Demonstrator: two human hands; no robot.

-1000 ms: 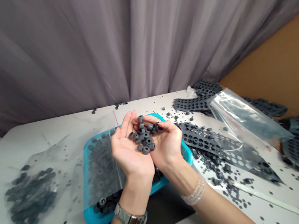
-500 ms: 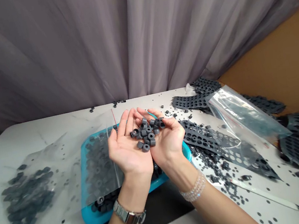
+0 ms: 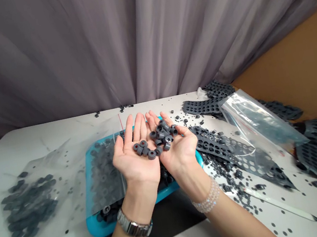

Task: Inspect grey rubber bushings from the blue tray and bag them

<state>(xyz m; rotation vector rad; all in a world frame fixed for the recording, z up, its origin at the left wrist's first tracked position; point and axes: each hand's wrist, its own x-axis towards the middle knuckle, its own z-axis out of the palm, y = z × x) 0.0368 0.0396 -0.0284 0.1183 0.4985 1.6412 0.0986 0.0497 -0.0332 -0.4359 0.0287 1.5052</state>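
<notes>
My left hand [image 3: 135,161] and my right hand [image 3: 179,149] are held palm up, side by side, above a blue tray [image 3: 96,226]. A heap of small dark grey rubber rings [image 3: 157,139] rests across both palms. The left hand's fingers are stretched out flat; the right hand's fingers curl up slightly round the heap. A clear plastic bag [image 3: 104,177] lies over the left part of the tray, and more grey rings show beneath it.
A clear bag holding grey rings [image 3: 28,206] lies on the white table at the left. Punched dark rubber sheets [image 3: 228,151] and another clear bag [image 3: 257,121] lie at the right. Loose rings and small punched dots are scattered about. A grey curtain hangs behind.
Both hands have flattened and spread apart a little. The rings have spread out, several rolling onto the left palm. The view has shifted slightly.
</notes>
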